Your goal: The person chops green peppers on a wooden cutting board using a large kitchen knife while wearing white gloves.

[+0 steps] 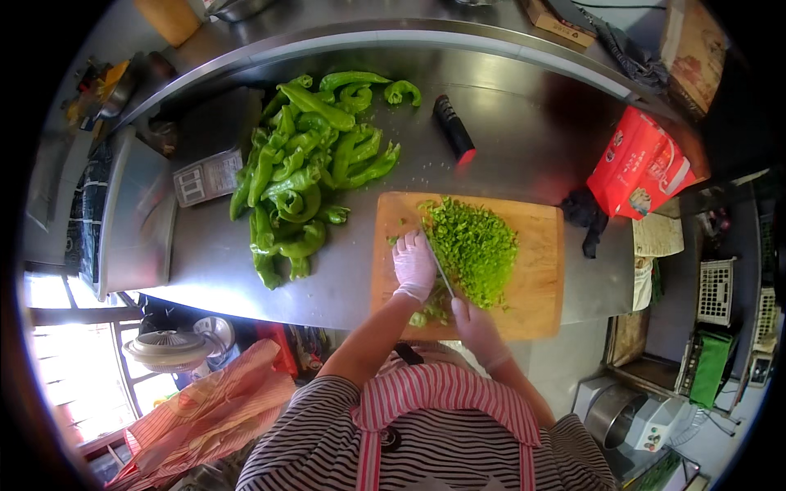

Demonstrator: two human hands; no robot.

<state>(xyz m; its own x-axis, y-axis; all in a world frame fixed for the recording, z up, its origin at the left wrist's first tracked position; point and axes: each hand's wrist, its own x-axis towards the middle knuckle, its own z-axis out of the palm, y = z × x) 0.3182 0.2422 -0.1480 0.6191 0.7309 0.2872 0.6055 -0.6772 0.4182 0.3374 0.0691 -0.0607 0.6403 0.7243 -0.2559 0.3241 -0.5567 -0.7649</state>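
My right hand (482, 334), in a thin clear glove, grips the handle of a kitchen knife (441, 268). Its blade stands edge-on over a wooden cutting board (540, 270), along the left side of a heap of finely chopped green vegetable (473, 251). Just left of the blade is my left hand (414, 264), also gloved, its fingers close together. Whatever lies under that palm is hidden. Loose green pieces (419, 319) lie on the board between my wrists.
Long green peppers (295, 172) are piled on the steel table (522, 129), beside a digital scale (209, 178). Behind the board lies a black knife sharpener (453, 129) with a red end. A red paper bag (642, 166) and a dark cloth (583, 218) are at the right.
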